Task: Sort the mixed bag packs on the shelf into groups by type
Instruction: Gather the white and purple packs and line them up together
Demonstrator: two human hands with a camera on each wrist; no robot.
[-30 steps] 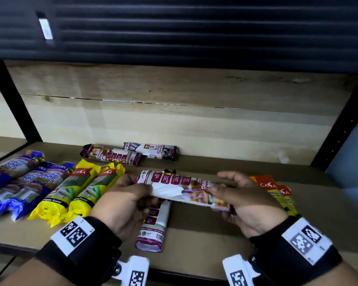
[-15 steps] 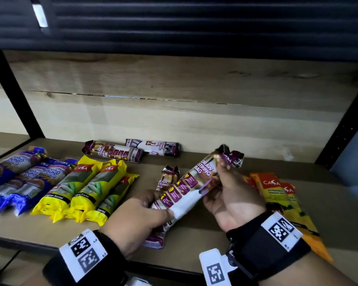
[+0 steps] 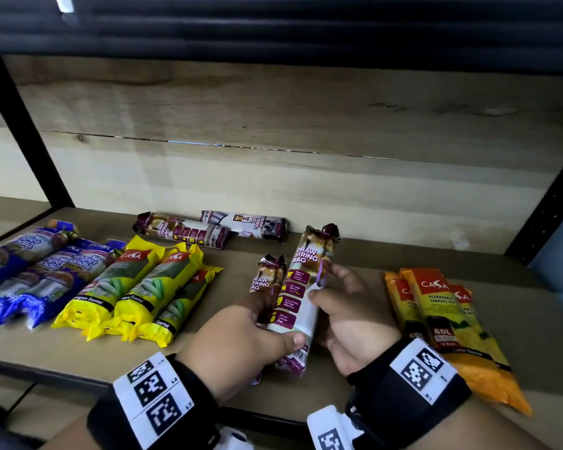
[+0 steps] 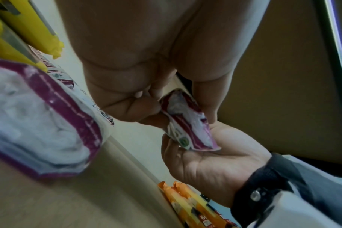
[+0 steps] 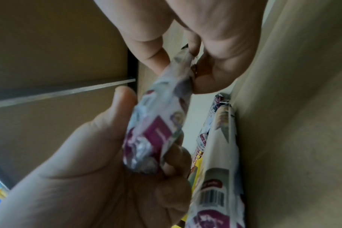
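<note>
Both hands hold one purple-and-white drawstring bag pack, which points lengthwise toward the back of the shelf. My left hand grips its near end, thumb on top. My right hand pinches its right side near the middle. In the left wrist view the pack's end sits between my curled fingers. A second drawstring pack lies just left of it, partly hidden by my left hand. Two more drawstring packs lie at the back.
On the wooden shelf, blue packs lie at far left and yellow packs beside them. Orange packs lie at the right, close to my right wrist. Black shelf posts stand at both sides.
The held pack has turned from crosswise to lengthwise and come down beside the drawstring pack lying on the shelf. Both hands moved with it.
</note>
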